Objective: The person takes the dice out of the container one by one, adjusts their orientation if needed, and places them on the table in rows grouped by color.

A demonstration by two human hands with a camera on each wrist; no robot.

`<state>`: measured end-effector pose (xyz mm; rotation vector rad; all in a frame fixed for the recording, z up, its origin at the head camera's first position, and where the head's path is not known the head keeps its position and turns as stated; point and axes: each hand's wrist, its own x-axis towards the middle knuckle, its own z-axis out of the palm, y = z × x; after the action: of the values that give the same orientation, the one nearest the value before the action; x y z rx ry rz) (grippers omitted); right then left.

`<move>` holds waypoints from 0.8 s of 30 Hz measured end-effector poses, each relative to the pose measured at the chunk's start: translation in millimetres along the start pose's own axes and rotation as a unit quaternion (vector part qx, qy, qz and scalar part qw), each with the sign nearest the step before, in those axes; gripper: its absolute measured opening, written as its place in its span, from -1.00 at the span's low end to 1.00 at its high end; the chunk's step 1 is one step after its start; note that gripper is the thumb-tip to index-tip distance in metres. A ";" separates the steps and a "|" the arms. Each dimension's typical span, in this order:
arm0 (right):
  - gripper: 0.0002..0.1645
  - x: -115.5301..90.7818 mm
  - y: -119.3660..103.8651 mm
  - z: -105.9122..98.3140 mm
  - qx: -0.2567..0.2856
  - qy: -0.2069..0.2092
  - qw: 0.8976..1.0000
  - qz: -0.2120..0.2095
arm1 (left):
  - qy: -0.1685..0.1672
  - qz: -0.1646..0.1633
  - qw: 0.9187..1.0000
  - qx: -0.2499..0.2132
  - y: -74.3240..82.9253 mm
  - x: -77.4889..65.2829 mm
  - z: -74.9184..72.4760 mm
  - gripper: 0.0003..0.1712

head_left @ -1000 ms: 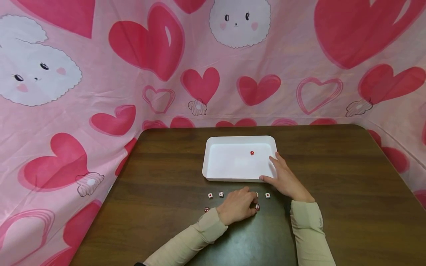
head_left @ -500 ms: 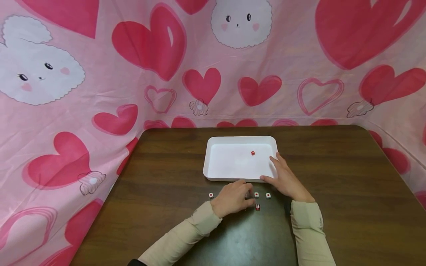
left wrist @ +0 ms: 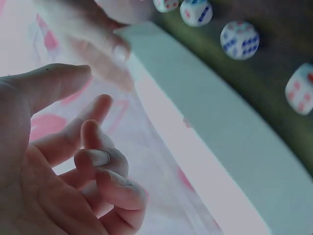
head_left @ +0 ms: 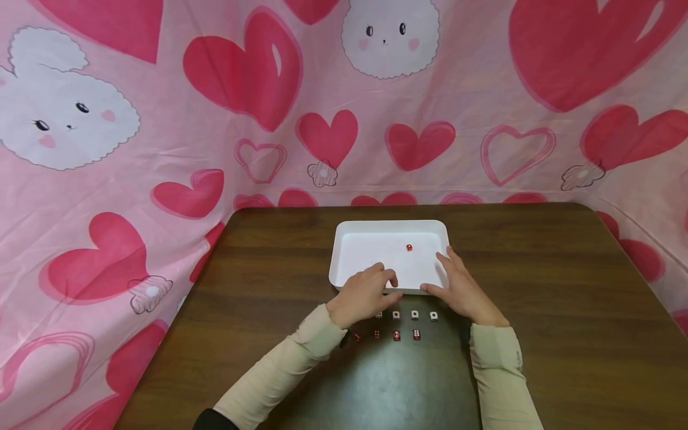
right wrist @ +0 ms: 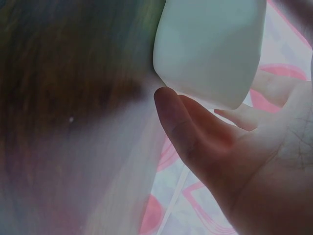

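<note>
My left hand [head_left: 362, 294] hovers over the front edge of the white tray [head_left: 352, 248]. In the left wrist view its thumb and index finger stand apart, the other fingers are loosely bent, and nothing lies between them. My right hand [head_left: 466, 292] holds the tray's front right corner, thumb at the front wall and fingers at the right rim. A red die [head_left: 409, 247] sits inside the tray. In front of it, white dice [head_left: 414, 315] form one row and red dice [head_left: 396, 335] another, nearer row. My left hand and wrist partly cover the left ends.
Both rows and the tray are on a dark brown wooden table [head_left: 543, 286]. A pink cloth with hearts and rabbit faces [head_left: 371, 155] hangs around the table's back and sides.
My left hand has moved left and away from the dice, up to the tray's front edge. Dice it covered before now show. My right hand stays at the tray corner.
</note>
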<state>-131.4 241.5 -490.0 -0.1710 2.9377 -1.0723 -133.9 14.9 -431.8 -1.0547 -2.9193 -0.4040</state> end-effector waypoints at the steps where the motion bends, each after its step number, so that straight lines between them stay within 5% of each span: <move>1: 0.09 -0.1 0.1 0.0 0.001 0.001 1.000 -0.001 | 0.004 -0.001 1.000 -0.001 -0.8 1.0 -2.8 -0.76; 24: 0.08 -0.8 -0.9 -0.5 -0.001 0.000 1.000 -0.001 | 0.069 -0.024 0.997 -0.019 -3.1 35.0 -52.0 -0.74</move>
<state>-130.5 241.2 -489.0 -0.1734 2.9386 -1.0686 -166.9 21.8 -378.8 -0.9227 -2.8304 -0.5137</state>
